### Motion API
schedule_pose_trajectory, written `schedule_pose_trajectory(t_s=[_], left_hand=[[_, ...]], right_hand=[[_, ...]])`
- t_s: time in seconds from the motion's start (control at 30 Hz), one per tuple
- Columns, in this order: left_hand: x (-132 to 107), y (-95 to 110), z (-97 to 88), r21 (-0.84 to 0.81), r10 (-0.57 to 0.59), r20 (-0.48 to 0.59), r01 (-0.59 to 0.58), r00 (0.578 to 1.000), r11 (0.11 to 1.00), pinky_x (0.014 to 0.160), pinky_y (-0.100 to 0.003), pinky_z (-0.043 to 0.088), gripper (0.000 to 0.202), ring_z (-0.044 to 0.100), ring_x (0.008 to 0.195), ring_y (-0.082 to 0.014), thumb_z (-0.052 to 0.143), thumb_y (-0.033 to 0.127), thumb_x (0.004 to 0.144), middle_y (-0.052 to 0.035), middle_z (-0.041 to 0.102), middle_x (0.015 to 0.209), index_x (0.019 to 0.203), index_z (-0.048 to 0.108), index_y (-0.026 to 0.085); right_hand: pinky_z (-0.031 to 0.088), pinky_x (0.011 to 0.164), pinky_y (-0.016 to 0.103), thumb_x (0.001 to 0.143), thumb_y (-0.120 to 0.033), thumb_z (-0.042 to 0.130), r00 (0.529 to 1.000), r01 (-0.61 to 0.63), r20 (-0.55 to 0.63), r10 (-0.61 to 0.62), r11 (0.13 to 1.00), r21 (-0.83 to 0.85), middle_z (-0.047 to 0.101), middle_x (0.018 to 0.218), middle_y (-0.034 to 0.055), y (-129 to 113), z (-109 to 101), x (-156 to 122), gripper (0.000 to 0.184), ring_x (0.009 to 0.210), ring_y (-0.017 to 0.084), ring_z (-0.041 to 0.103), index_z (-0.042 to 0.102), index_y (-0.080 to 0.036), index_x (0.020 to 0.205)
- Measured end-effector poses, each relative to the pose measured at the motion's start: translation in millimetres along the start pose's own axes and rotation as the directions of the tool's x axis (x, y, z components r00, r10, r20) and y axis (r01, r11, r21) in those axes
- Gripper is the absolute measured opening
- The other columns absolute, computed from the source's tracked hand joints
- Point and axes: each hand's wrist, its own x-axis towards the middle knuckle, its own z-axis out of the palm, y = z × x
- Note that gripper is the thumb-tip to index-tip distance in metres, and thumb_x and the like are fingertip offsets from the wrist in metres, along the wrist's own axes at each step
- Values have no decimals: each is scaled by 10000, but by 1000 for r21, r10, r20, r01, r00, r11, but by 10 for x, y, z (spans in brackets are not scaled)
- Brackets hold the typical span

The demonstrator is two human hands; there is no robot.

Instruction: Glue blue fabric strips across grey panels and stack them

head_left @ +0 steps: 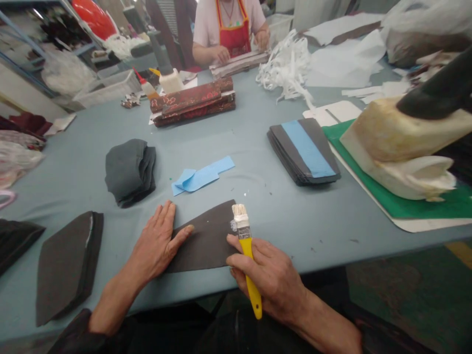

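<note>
My right hand grips a flat paintbrush by its yellow handle. White paste coats its bristles, which touch the right edge of a dark brown panel. A small white smear shows beside the bristles. Flat on the panel's left end rests my left hand, fingers stretched out and thumb apart. Just beyond the panel lies a folded light blue strip. To the left are a stack of dark panels and a dark grey cloth stack.
At right, a glue-crusted container stands on a green board. Left of it sits a dark stack with a blue band. Farther back are patterned rolls, white shreds and a co-worker handling strips.
</note>
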Motion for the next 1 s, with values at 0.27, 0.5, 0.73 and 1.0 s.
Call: schedule_pose_trajectory(t_s=[0.27, 0.5, 0.73, 1.0], left_hand=[[260, 835, -121, -101, 208, -154, -225, 966, 969, 1341, -578, 373, 980, 341, 1663, -369, 285, 813, 1051, -237, 357, 1771, 1691, 363, 74], [606, 1578, -205, 15, 363, 73, -365, 929, 931, 1329, -643, 373, 932, 298, 1663, -432, 357, 762, 1067, -219, 390, 1755, 1668, 417, 53], [523, 1662, -225, 93, 354, 125, -367, 927, 926, 1313, -690, 378, 923, 290, 1657, -469, 375, 748, 1066, -195, 338, 1778, 1685, 392, 65], [719, 1731, -301, 154, 248, 222, -285, 943, 946, 1356, -668, 295, 962, 196, 1684, -467, 434, 754, 1051, -159, 253, 1815, 1722, 303, 77]], right_hand=[[651, 1045, 395, 949, -65, 608, 960, -63, -275, 53, 998, -27, 838, 1269, 129, 63, -185, -53, 229, 1226, 222, 796, 631, -244, 1091], [656, 1029, 407, 963, -57, 629, 934, -182, -333, 132, 976, -123, 848, 1231, 130, 201, -395, -219, 226, 1191, 226, 807, 629, -235, 1101], [656, 1012, 395, 983, -75, 616, 933, -182, -333, 134, 976, -118, 860, 1180, 112, 227, -393, -219, 191, 1154, 216, 816, 624, -239, 1081], [640, 1028, 388, 1001, -82, 610, 926, -185, -354, 133, 976, -116, 863, 1178, 99, 249, -352, -256, 176, 1131, 205, 820, 648, -243, 1060]])
